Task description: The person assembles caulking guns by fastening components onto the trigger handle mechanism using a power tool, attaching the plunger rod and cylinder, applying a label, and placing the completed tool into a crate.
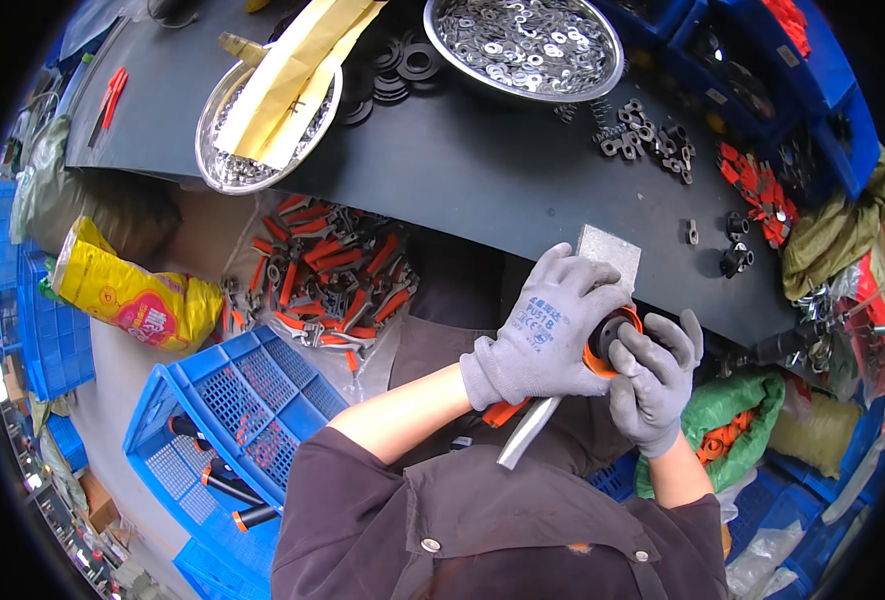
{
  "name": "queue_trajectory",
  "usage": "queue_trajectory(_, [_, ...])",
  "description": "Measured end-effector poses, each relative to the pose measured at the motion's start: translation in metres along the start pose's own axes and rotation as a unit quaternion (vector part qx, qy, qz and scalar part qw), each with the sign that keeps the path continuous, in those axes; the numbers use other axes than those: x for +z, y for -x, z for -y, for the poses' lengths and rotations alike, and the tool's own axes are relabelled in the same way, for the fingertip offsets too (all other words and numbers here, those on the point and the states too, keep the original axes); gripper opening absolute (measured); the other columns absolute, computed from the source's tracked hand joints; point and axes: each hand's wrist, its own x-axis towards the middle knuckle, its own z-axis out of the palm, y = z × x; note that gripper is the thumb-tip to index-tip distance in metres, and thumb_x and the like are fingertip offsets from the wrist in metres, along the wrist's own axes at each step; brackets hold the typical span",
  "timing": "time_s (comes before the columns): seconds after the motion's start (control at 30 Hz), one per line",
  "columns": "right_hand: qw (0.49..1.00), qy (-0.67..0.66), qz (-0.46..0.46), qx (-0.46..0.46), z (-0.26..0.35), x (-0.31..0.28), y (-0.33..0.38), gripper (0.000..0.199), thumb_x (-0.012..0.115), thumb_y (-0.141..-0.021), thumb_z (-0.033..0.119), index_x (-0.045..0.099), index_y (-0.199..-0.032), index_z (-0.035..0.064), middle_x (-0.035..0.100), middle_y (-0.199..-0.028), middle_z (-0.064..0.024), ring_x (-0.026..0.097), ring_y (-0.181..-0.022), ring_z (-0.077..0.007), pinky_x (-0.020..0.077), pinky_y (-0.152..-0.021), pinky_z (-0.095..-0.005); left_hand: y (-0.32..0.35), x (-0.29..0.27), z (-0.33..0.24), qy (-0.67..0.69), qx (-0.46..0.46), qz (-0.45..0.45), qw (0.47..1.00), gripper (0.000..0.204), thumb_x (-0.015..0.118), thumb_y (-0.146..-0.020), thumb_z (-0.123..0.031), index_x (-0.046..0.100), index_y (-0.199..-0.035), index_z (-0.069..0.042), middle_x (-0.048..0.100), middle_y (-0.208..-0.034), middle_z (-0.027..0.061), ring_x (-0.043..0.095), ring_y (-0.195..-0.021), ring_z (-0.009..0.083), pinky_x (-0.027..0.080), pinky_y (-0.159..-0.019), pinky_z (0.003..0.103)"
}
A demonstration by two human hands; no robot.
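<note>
Both hands wear grey gloves and meet in front of my body, at the table's near edge. My left hand (554,325) is closed around a tool part with an orange ring (596,362) and a black round centre. From below that hand stick out a flat silver metal bar (528,433) and an orange handle-like end (503,412); whether they join the round part is hidden. My right hand (652,385) has its fingers curled against the black centre, with the thumb below. A grey metal block (610,254) lies at the table edge just beyond my left fingers.
On the dark table (442,160) stand a bowl of washers (524,92) and a bowl of small metal parts (224,180) under yellow card. Metal fittings (652,140) and red parts (757,190) lie right. Orange-handled hand tools (332,260) pile at left, beside a blue crate (227,400).
</note>
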Motion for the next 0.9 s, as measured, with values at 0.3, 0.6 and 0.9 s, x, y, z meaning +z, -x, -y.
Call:
queue_trajectory(0.3, [0.997, -0.058, -0.054, -0.017, -0.003, -0.003, -0.006, 0.034, 0.071, -0.072, 0.027, 0.073, -0.103, 0.0138, 0.069, -0.110, -0.0039, 0.060, -0.112, -0.0302, 0.0359, -0.108, -0.0537, -0.009, 0.001, -0.005, -0.026, 0.032, 0.016, 0.999, 0.071, 0.082, -0.057, -0.038, 0.062, -0.120, -0.010, 0.057, -0.123, 0.0164, 0.051, -0.119, 0.0389, 0.031, -0.110, 0.054])
queue_trajectory(0.6, [0.762, 0.233, -0.447, 0.406, -0.137, -0.067, 0.075, 0.086, 0.079, -0.083, 0.013, 0.029, -0.149, -0.0082, 0.040, -0.146, -0.0266, 0.040, -0.137, -0.0369, 0.0335, -0.114, -0.0456, -0.004, -0.006, -0.015, -0.051, 0.003, 0.057, 0.997, 0.074, 0.088, -0.057, -0.041, 0.062, -0.118, -0.007, 0.059, -0.123, 0.0147, 0.051, -0.122, 0.0350, 0.025, -0.115, 0.055])
queue_trajectory(0.9, [0.718, -0.276, -0.433, 0.470, -0.137, -0.063, 0.093, 0.049, 0.066, -0.078, 0.005, 0.055, -0.126, -0.0010, 0.060, -0.109, -0.0107, 0.061, -0.087, -0.0194, 0.0512, -0.081, -0.0382, -0.006, 0.001, -0.007, -0.042, 0.023, 0.031, 0.998, 0.073, 0.086, -0.060, -0.046, 0.062, -0.118, -0.007, 0.058, -0.125, 0.0148, 0.050, -0.124, 0.0335, 0.025, -0.115, 0.053])
